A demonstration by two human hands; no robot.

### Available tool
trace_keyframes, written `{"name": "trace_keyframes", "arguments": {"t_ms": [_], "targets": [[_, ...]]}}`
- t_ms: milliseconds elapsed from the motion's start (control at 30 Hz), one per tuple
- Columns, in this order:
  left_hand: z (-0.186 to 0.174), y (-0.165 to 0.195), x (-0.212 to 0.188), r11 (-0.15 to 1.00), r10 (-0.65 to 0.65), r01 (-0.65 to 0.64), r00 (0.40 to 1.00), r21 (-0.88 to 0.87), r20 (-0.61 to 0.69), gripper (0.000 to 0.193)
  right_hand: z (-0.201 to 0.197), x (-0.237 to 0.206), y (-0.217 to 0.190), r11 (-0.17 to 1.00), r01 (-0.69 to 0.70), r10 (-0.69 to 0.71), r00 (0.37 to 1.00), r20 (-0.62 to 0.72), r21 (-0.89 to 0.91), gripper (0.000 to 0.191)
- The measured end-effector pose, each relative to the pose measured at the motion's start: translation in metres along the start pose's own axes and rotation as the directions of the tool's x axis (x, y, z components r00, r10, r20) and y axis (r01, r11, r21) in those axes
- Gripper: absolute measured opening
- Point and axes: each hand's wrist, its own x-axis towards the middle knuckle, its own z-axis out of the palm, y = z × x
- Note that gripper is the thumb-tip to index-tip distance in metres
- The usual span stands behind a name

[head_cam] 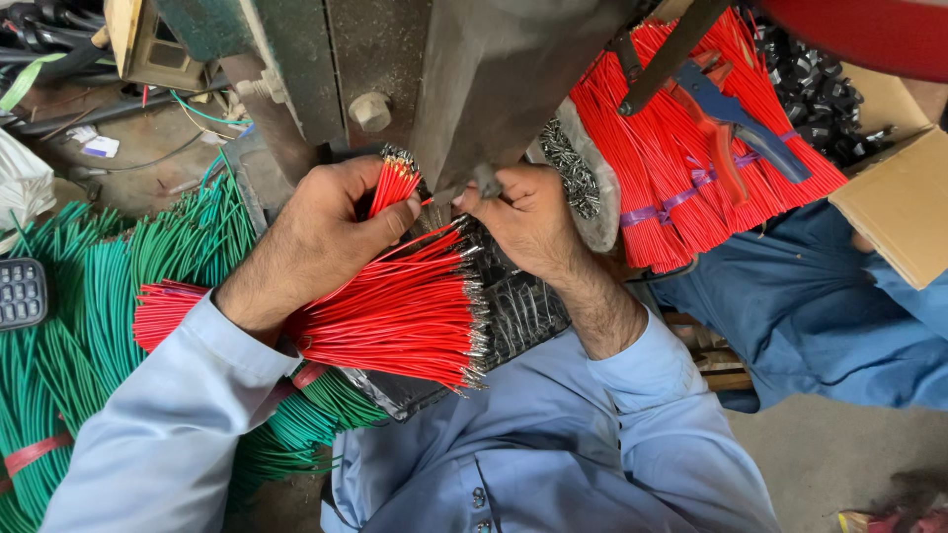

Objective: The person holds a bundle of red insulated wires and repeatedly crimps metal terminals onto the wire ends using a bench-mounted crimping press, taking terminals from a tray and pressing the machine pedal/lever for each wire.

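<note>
A dark metal machine (494, 79) fills the upper middle of the view and hangs over both hands, hiding part of the fingers of the right one. To the left, a large heap of green wires (89, 306) is spread across the bench, tied in places with red bands. At the upper right, a tied bundle of red wires (671, 168) is laid fanwise, with blue-handled pliers (736, 123) resting on top of it and a cardboard box (899, 207) just beside it. Across the lap, a sheaf of red wires with metal tips (405, 316) is laid on a black sheet (523, 311), tips pointing right.

The left hand (316, 242) is closed around a small bunch of red wires (395, 186), pinched between thumb and fingers and held upright just under the machine. The right hand (528, 217) is raised to the machine's lower edge, fingers curled narrowly together at a small metal part; whether anything is gripped there cannot be told. A calculator (20, 293) is seen at the left edge.
</note>
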Motion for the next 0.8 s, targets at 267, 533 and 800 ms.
{"name": "trace_keyframes", "arguments": {"t_ms": [267, 533, 800], "targets": [[0.002, -0.003, -0.001, 0.990, 0.044, -0.032, 0.995, -0.141, 0.085, 0.017, -0.012, -0.016, -0.021, 0.998, -0.026, 0.022, 0.997, 0.076, 0.062, 0.014], [0.000, -0.006, 0.000, 0.978, -0.019, 0.043, 0.993, -0.202, 0.117, 0.014, -0.070, -0.036, -0.046, 0.864, 0.130, 0.055, 0.936, 0.349, -0.486, 0.024], [0.000, -0.007, 0.000, 0.972, -0.031, 0.056, 0.993, -0.227, 0.112, 0.016, -0.068, -0.047, -0.032, 0.874, 0.166, -0.024, 0.954, 0.300, -0.457, 0.019]]}}
